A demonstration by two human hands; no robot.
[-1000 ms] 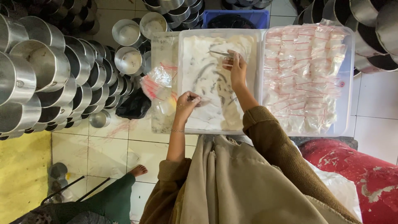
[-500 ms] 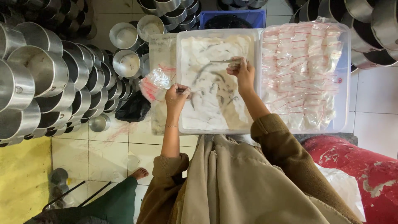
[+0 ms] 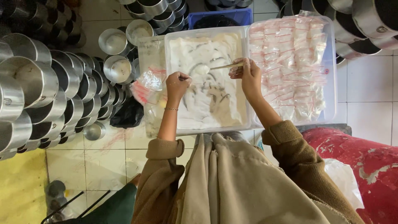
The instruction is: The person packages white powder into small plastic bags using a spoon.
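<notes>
A clear plastic tub point(image 3: 207, 129) of white powder point(image 3: 207, 105) lies in front of me. My left hand point(image 3: 177, 86) hovers over the tub's left side with its fingers curled, apparently pinching a small clear bag, though the bag is hard to make out. My right hand point(image 3: 250, 75) is over the tub's right edge and grips a spoon point(image 3: 215, 67). The spoon's bowl carries powder and points left toward my left hand. A loose pile of empty red-striped bags point(image 3: 149, 83) sits just left of the tub.
Right of the tub, a second clear tub point(image 3: 333, 83) holds several filled small bags point(image 3: 290, 62). Stacked metal pots point(image 3: 37, 95) crowd the left, the top and the upper right. A blue crate point(image 3: 224, 18) stands behind the tub, a black bag point(image 3: 128, 114) lies at the left, and a red surface point(image 3: 360, 166) sits at lower right.
My left hand has left the pile of empty bags and come right over the powder. My right hand has lifted the spoon, now loaded, toward it.
</notes>
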